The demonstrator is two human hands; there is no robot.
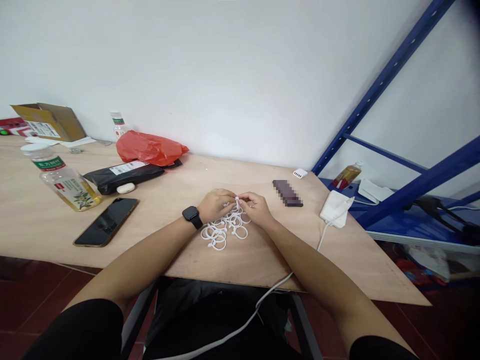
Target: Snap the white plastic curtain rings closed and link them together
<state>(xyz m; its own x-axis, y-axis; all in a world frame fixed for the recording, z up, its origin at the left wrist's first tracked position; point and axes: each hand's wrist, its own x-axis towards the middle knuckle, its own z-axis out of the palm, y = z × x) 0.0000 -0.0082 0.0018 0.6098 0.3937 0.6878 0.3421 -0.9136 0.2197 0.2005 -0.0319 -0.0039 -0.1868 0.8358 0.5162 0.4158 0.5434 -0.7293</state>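
Note:
My left hand, with a black watch on its wrist, and my right hand meet over the wooden table. Between their fingertips they pinch a small white ring with a knob-like closure. Most of that ring is hidden by my fingers. Just below and partly under both hands lies a loose pile of white rings. They look thin and round, each with a small knob, and several overlap.
Left on the table are a phone, a drink bottle, a black parcel, a red bag and an open box. To the right are a pixelated dark object, a white charger with its cable, and a blue rack.

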